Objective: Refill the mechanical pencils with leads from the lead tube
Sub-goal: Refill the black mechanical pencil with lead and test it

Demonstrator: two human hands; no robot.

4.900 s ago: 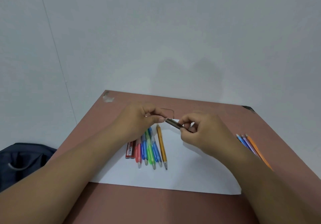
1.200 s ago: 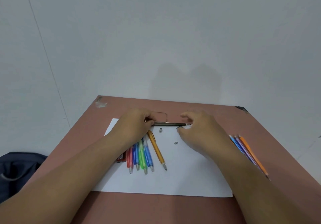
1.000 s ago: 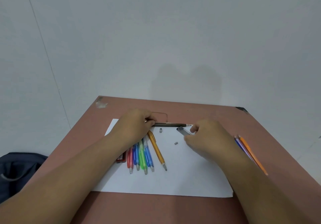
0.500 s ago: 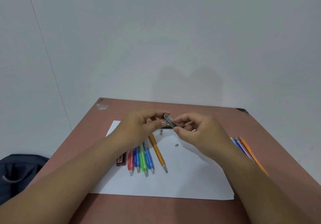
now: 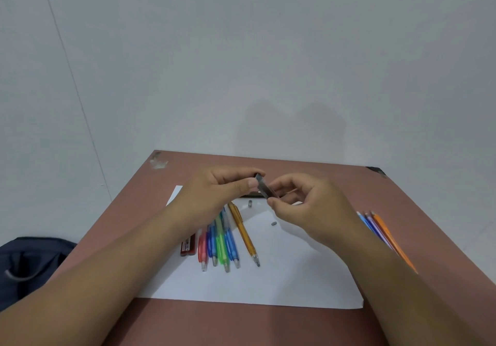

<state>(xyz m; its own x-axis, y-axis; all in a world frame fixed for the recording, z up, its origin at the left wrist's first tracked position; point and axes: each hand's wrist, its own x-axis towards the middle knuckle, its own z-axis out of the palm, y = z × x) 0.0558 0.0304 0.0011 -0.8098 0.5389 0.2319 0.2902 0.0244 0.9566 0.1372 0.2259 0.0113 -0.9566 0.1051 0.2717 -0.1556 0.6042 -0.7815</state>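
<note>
I hold a small dark grey lead tube (image 5: 264,188) tilted above the white paper (image 5: 281,278). My right hand (image 5: 308,206) grips its lower part, and my left hand (image 5: 217,192) pinches its upper end between thumb and forefinger. Under the hands a dark mechanical pencil (image 5: 252,195) lies across the paper's far edge, mostly hidden. Two small grey pencil parts (image 5: 250,203) (image 5: 273,223) lie loose on the paper. An orange pencil (image 5: 243,234) and a row of red, blue and green pencils (image 5: 220,249) lie below my left hand.
A red lead case (image 5: 188,246) lies left of the coloured row. Another group of blue, purple and orange pencils (image 5: 375,227) lies on the brown table (image 5: 268,324) to the right of the paper. A dark bag (image 5: 26,262) sits on the floor at the left.
My right hand picked the grey tube up off the paper and raised it. My left hand left the dark pencil lying on the paper and took hold of the tube's upper end.
</note>
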